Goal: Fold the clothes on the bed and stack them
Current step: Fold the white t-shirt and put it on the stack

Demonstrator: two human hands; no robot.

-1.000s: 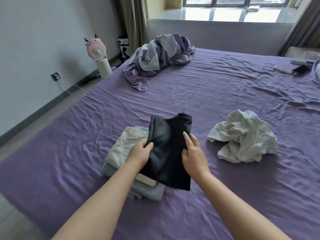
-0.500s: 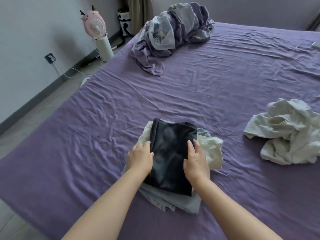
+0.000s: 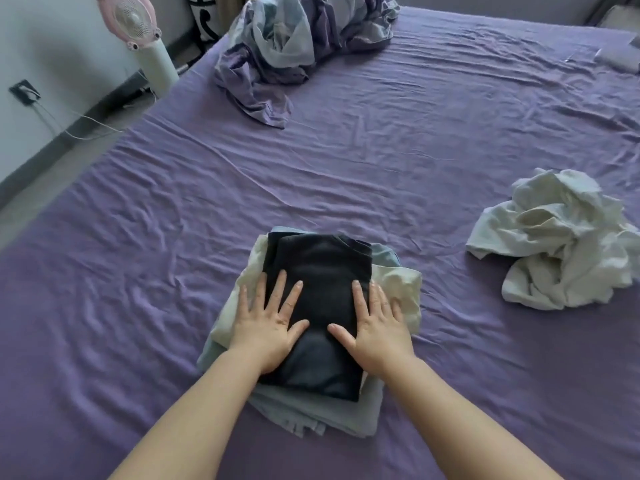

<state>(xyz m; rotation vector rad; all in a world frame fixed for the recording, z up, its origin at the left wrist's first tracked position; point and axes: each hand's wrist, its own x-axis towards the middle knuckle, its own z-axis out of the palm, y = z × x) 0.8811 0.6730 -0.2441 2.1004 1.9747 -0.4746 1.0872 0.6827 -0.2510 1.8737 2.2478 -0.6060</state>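
Your left hand (image 3: 268,329) and right hand (image 3: 375,329), spread flat, press the folded black garment (image 3: 320,282) onto the stack; next, fetch the crumpled white cotton garment (image 3: 557,240).

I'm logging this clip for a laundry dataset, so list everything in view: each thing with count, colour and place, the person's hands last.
bed sheet: one, purple, wrinkled, covers the bed
folded black garment: one, top of the stack, near middle
folded cream garment: one, under the black one
folded pale blue garment: one, bottom of the stack
crumpled white garment: one, unfolded, right side of the bed
bedding heap: one, purple and grey, far end of the bed
fan: one, pink head on a white stand, floor at far left
wall socket: one, dark, left wall, with white cable
left hand: flat, fingers spread, on the black garment
right hand: flat on the black garment's right edge
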